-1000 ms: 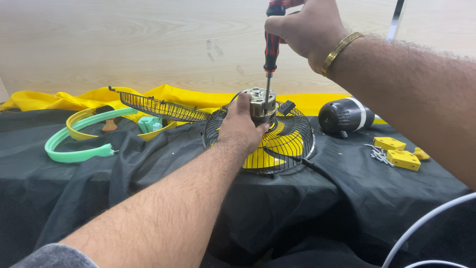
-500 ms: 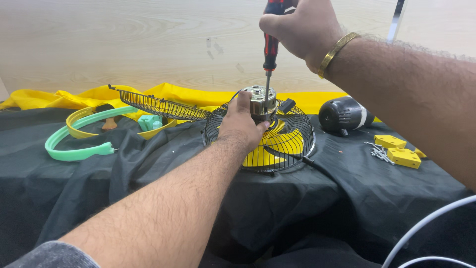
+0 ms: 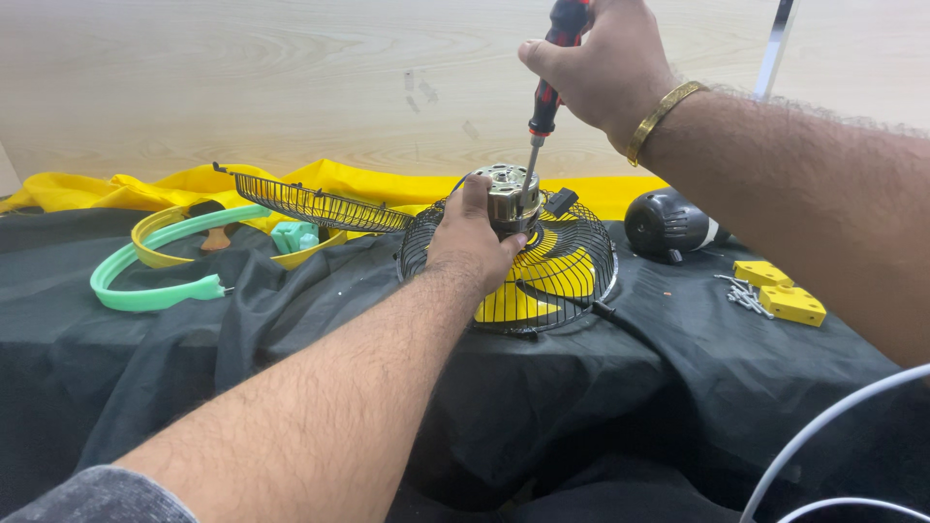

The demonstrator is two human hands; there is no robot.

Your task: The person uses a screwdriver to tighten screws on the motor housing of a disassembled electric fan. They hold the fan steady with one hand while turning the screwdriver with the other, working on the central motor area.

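My left hand [image 3: 471, 242] grips the silver fan motor [image 3: 506, 193], which stands on a black wire fan guard [image 3: 572, 276] with yellow blades showing under it. My right hand [image 3: 599, 64], with a gold bangle at the wrist, is closed on the red and black handle of a screwdriver [image 3: 542, 102]. The screwdriver stands nearly upright, its tip down on the top of the motor. A black cord runs from the guard toward the right front.
A second black wire guard [image 3: 315, 206] lies to the left over yellow cloth [image 3: 116, 189]. Green and yellow plastic rings [image 3: 160, 266] lie further left. A black motor cover [image 3: 666, 225], two yellow blocks [image 3: 790, 302] and loose screws [image 3: 744, 294] sit right. White cable [image 3: 833, 426] curves at bottom right.
My right hand has shifted slightly on the screwdriver handle and turned a little. My left hand stays on the motor.
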